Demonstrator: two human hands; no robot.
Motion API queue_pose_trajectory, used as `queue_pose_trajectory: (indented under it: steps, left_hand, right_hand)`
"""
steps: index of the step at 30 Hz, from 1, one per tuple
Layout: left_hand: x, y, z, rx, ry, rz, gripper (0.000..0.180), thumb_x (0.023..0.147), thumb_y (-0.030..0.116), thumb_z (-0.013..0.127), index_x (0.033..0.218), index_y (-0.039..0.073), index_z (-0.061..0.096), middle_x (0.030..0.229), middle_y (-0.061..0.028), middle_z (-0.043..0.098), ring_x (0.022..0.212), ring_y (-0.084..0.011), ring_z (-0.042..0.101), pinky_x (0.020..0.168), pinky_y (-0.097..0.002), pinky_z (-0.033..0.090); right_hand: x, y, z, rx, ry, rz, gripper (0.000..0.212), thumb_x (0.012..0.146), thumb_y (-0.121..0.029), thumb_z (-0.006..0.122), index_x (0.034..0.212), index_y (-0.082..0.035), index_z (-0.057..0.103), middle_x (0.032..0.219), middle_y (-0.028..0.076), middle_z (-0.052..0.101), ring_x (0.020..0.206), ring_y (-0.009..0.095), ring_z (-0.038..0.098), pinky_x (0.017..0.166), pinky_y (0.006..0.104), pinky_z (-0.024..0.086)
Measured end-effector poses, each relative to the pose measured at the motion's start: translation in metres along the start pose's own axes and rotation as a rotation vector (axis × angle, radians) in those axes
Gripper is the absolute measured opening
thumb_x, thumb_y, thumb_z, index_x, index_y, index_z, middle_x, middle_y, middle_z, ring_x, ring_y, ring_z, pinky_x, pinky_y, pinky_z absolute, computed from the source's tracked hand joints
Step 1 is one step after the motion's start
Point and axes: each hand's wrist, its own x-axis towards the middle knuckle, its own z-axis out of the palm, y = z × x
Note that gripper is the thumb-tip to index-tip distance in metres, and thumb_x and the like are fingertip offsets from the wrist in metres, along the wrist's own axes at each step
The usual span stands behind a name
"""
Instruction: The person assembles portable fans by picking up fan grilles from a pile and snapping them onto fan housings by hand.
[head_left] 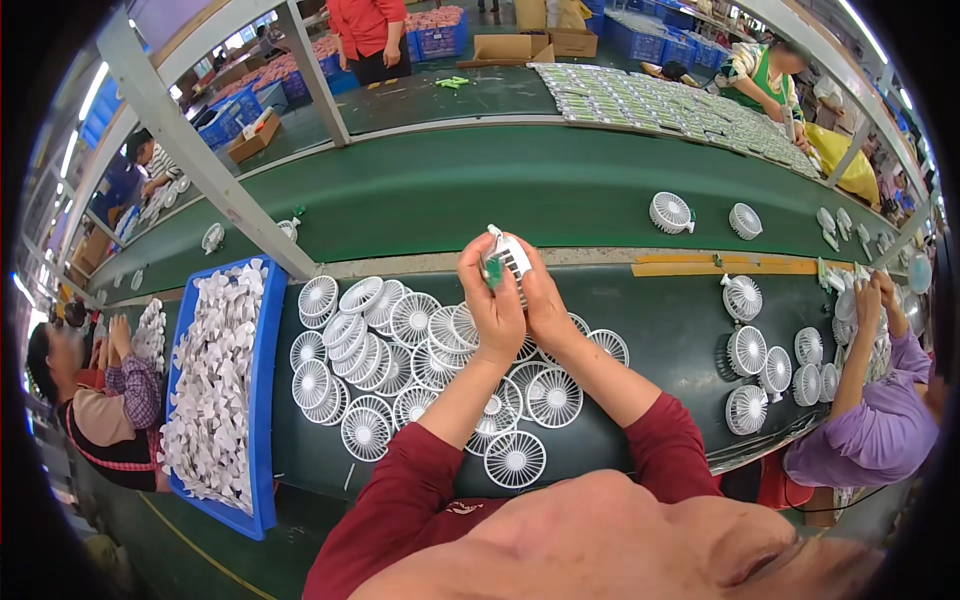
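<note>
Both my hands are raised over the worktable, closed around a white fan head (513, 252) with slotted sides. My left hand (484, 312) grips its near left side, and my right hand (546, 305) wraps the right side. A small green part (493, 270) shows at the fan head by my left fingers; how it is joined there I cannot make out. Below my wrists, white round fan grilles (412, 318) lie in an overlapping pile, partly hidden by my forearms. One grille (515, 459) lies nearest to me.
A blue bin (264, 470) full of white fan blades stands left. Beyond the table runs a green conveyor belt (440, 195) carrying fan heads (671, 212). More fan heads (747, 350) stand at right, near a co-worker's purple sleeve (865, 440). A metal post (200, 150) rises at left.
</note>
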Motion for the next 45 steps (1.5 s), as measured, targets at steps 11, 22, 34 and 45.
queue_pose_trajectory:
  steps: [11, 22, 34, 45]
  left_hand:
    - [-0.006, -0.028, 0.009, 0.176, -0.185, -0.374, 0.062, 0.094, 0.015, 0.057, 0.146, 0.004, 0.026, 0.147, -0.021, 0.033, 0.135, -0.0337, 0.035, 0.11, -0.0419, 0.028]
    - [-0.006, -0.052, 0.002, 0.372, -0.366, -0.226, 0.045, 0.085, 0.009, 0.061, 0.128, 0.001, 0.051, 0.128, -0.0177, 0.055, 0.118, -0.0334, 0.052, 0.103, -0.0417, 0.038]
    - [-0.015, -0.045, 0.004, 0.371, -0.475, -0.333, 0.039, 0.094, 0.015, 0.056, 0.132, 0.009, 0.051, 0.137, -0.0077, 0.052, 0.124, -0.0236, 0.049, 0.096, -0.0368, 0.041]
    - [-0.018, -0.049, 0.003, 0.455, -0.885, -0.243, 0.033, 0.089, 0.016, 0.06, 0.119, 0.004, 0.06, 0.12, -0.0157, 0.061, 0.113, -0.0339, 0.054, 0.097, -0.0404, 0.041]
  right_hand:
    - [0.052, 0.011, -0.126, -0.942, 0.422, -0.055, 0.075, 0.085, -0.037, 0.068, 0.14, 0.002, 0.037, 0.138, 0.023, 0.046, 0.128, 0.034, 0.045, 0.107, 0.0374, 0.035]
    - [-0.074, -0.056, -0.116, -1.088, -0.287, 0.113, 0.086, 0.074, -0.044, 0.077, 0.142, -0.007, 0.04, 0.144, 0.021, 0.041, 0.135, 0.037, 0.036, 0.112, 0.045, 0.029]
    - [-0.1, -0.014, -0.107, -1.191, 0.064, -0.055, 0.055, 0.064, -0.034, 0.082, 0.11, -0.008, 0.065, 0.098, 0.011, 0.065, 0.095, 0.031, 0.061, 0.082, 0.041, 0.049]
    - [-0.037, -0.003, -0.134, -1.251, 0.473, -0.199, 0.027, 0.07, -0.019, 0.076, 0.081, -0.007, 0.053, 0.1, 0.011, 0.061, 0.102, 0.031, 0.058, 0.084, 0.0431, 0.045]
